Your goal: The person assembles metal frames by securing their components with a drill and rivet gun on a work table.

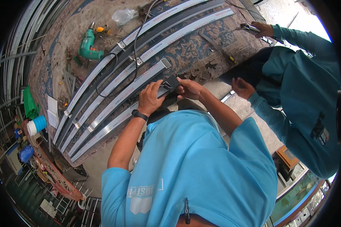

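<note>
Left hand (150, 97): fingers closed over long grey-and-white film-covered metal profile (113, 125), nearest in row on worn blue-and-brown patterned carpet (191, 51). Right hand (191, 90): fingers gripping edge of black rectangular block (172, 81) at profile's end. Step, as judged: block handled against profile end; next move calls for steady left hold, fine right-hand control. Hidden: some right fingertips, profile's underside. Unclear: small dark fitting (166, 85) between hands; whether block is fixed.
</note>
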`<action>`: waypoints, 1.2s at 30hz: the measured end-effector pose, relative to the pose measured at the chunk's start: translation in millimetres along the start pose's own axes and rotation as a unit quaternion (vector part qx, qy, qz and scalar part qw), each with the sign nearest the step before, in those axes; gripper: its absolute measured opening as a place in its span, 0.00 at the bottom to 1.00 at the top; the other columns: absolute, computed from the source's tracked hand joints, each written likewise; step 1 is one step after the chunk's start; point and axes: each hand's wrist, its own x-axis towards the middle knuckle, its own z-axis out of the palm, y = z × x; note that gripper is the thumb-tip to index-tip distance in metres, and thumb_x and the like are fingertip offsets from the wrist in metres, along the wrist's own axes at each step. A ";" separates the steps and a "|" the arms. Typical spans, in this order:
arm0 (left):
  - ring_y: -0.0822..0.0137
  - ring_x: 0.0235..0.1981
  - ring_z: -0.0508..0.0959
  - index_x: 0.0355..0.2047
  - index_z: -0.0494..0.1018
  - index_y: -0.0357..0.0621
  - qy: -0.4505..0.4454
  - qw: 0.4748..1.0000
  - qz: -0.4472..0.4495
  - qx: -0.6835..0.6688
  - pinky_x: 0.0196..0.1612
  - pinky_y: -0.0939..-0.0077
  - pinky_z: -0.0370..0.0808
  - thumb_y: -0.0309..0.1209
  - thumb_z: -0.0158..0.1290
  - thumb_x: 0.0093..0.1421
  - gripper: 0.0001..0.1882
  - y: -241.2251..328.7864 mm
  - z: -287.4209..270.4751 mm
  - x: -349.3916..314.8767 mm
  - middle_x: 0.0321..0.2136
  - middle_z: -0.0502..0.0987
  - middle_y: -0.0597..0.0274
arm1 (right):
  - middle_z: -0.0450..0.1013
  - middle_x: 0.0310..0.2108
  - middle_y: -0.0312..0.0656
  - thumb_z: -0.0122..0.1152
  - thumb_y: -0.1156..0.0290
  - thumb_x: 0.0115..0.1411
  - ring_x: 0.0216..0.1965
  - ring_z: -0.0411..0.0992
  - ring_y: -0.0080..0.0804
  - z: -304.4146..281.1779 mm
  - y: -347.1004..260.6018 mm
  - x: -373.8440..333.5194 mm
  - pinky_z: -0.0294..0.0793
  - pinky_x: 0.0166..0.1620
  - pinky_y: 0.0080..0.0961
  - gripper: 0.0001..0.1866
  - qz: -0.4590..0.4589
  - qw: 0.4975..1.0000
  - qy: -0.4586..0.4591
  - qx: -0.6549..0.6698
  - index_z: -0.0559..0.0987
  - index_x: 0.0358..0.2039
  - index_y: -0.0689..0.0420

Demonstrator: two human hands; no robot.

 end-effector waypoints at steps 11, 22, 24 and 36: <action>0.48 0.46 0.80 0.59 0.69 0.46 -0.007 0.999 -0.025 0.029 0.47 0.55 0.79 0.33 0.68 0.51 0.34 -4.7 3.7 3.0 0.44 0.79 0.53 | 0.60 0.23 0.25 0.55 0.43 0.71 0.26 0.63 0.19 -7.7 -2.2 9.7 0.77 0.40 0.30 0.21 0.025 0.999 -0.028 0.018 0.73 0.32 0.46; 0.51 0.45 0.81 0.58 0.70 0.45 0.003 0.999 -0.027 0.039 0.47 0.56 0.79 0.33 0.68 0.50 0.35 -8.0 6.9 4.3 0.44 0.79 0.54 | 0.59 0.23 0.25 0.59 0.52 0.70 0.29 0.64 0.21 -17.1 0.8 14.1 0.76 0.42 0.31 0.13 0.025 0.997 -0.041 0.057 0.75 0.34 0.46; 0.51 0.45 0.81 0.58 0.70 0.45 -0.002 0.999 -0.028 0.039 0.47 0.56 0.79 0.34 0.69 0.50 0.35 -8.2 6.6 4.7 0.44 0.79 0.54 | 0.62 0.23 0.25 0.59 0.54 0.70 0.29 0.65 0.21 -18.3 0.1 15.1 0.77 0.43 0.31 0.11 0.021 0.997 -0.059 0.054 0.76 0.36 0.47; 0.50 0.45 0.81 0.59 0.70 0.45 -0.007 0.999 -0.028 0.039 0.47 0.56 0.80 0.33 0.69 0.49 0.36 -7.5 4.7 6.2 0.44 0.79 0.54 | 0.63 0.24 0.25 0.60 0.57 0.68 0.29 0.66 0.22 -25.6 3.1 20.0 0.76 0.43 0.32 0.10 0.023 0.993 -0.081 0.078 0.75 0.34 0.48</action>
